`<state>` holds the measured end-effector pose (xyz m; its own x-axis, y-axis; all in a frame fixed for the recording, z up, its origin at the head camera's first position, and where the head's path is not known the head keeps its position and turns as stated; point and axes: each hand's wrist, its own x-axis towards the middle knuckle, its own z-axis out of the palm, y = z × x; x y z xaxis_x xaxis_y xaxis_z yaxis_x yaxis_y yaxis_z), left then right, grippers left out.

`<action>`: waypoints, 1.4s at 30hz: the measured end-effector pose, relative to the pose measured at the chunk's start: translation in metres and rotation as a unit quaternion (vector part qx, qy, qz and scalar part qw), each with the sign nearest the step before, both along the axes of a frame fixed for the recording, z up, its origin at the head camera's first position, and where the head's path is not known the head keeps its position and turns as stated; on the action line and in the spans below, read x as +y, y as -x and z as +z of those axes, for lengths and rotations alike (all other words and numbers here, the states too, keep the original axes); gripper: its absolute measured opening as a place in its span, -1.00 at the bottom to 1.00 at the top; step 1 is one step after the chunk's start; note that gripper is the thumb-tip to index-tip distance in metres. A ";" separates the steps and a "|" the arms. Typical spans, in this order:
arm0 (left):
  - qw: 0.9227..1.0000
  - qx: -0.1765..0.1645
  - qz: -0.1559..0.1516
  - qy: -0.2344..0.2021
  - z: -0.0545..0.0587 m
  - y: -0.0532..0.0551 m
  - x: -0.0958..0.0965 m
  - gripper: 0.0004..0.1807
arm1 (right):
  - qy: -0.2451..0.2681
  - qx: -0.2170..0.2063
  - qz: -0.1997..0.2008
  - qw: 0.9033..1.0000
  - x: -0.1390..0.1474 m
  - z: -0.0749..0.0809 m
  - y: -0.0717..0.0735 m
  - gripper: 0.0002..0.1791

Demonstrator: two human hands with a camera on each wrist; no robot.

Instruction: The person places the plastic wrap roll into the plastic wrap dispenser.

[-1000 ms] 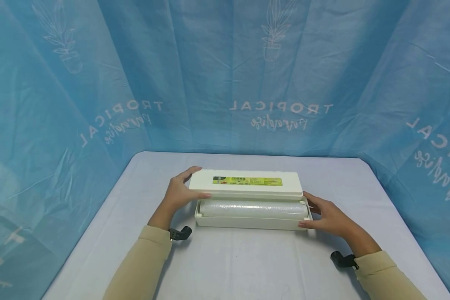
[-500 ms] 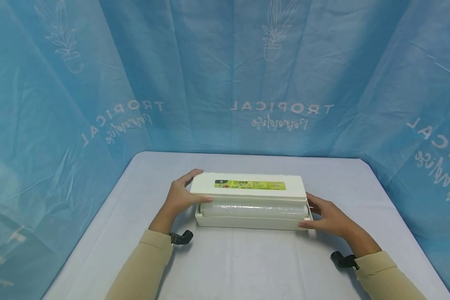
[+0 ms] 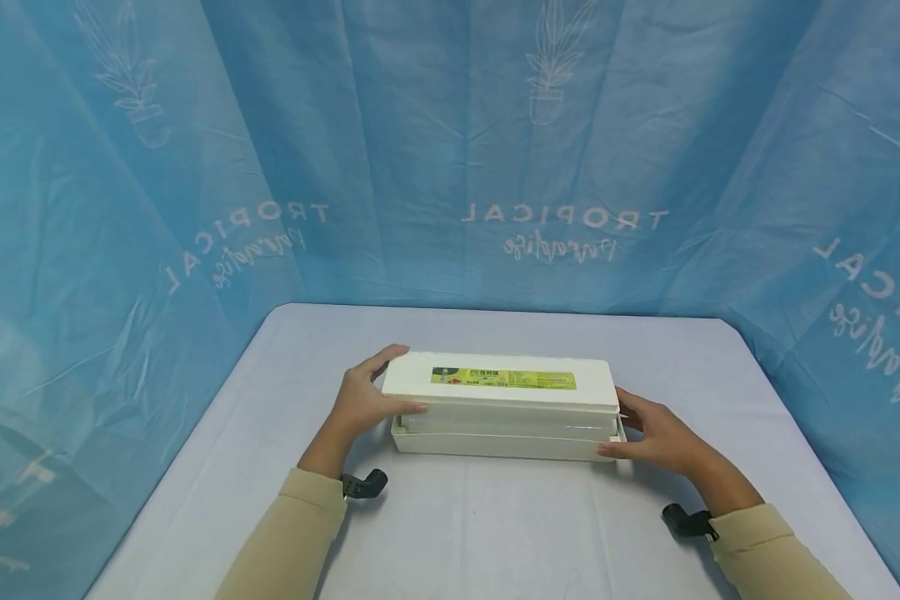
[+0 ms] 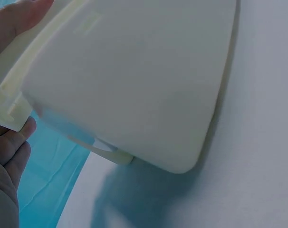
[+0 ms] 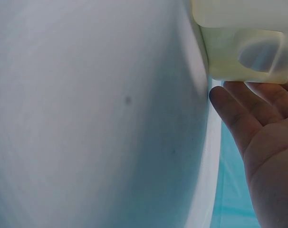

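A long white cling film box (image 3: 495,447) lies across the table, a clear roll of film (image 3: 506,423) showing as a narrow strip inside. Over it sits a white lid (image 3: 510,397) with a yellow-green label, slightly raised at the front. My left hand (image 3: 360,404) grips the lid's left end, thumb along the front edge and fingers at the back; the left wrist view shows fingertips (image 4: 26,127) at the lid's corner. My right hand (image 3: 656,435) holds the box's right end, thumb at the front corner, fingers against the end wall (image 5: 222,54).
White cloth covers the table (image 3: 450,533). Blue printed curtains (image 3: 570,167) hang behind it and along both sides. A black wrist camera (image 3: 366,484) sits on the left wrist, another black camera (image 3: 686,522) on the right.
The lid has come down and towards me over the box, hiding most of the film roll. My left hand has moved down with it; my right hand stays in place.
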<state>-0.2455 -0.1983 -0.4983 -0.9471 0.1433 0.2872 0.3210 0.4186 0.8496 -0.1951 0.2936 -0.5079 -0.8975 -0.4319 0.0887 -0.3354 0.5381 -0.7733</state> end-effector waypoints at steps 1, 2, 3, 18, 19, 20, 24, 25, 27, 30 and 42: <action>1.000 -0.001 0.000 -0.001 -0.001 -0.001 0.000 0.11 | 0.000 0.000 0.001 1.000 0.000 0.000 0.000 0.19; 1.000 -0.001 0.001 -0.001 -0.002 -0.001 0.001 0.11 | 0.001 -0.001 0.002 1.000 0.000 0.000 0.000 0.19; 1.000 -0.001 0.002 -0.001 -0.003 -0.002 0.001 0.11 | 0.002 -0.002 0.003 1.000 0.000 0.000 0.000 0.19; 1.000 0.024 -0.011 -0.015 -0.012 -0.010 0.006 0.11 | -0.006 0.006 0.000 1.000 0.001 -0.003 0.002 0.17; 0.999 0.026 -0.013 -0.016 -0.013 -0.010 0.006 0.12 | -0.006 0.007 0.001 1.000 0.001 -0.003 0.002 0.17; 0.999 0.027 -0.013 -0.015 -0.014 -0.010 0.006 0.12 | -0.006 0.008 0.000 1.000 0.001 -0.003 0.002 0.16; 0.999 0.028 -0.014 -0.020 -0.016 -0.011 0.007 0.11 | -0.003 0.006 0.000 1.000 0.001 -0.004 0.002 0.17; 0.999 0.026 -0.014 -0.022 -0.017 -0.012 0.008 0.10 | -0.003 0.005 -0.001 1.000 0.001 -0.004 0.002 0.17; 0.999 0.024 -0.015 -0.024 -0.017 -0.013 0.008 0.10 | -0.002 0.002 -0.002 1.000 0.001 -0.004 0.002 0.18; 0.999 0.018 -0.014 -0.024 -0.018 -0.015 0.009 0.10 | 0.000 -0.002 -0.001 1.000 0.002 -0.005 0.003 0.18; 0.999 0.009 -0.018 -0.039 -0.023 -0.018 0.011 0.13 | 0.002 -0.010 -0.001 1.000 0.003 -0.005 0.002 0.20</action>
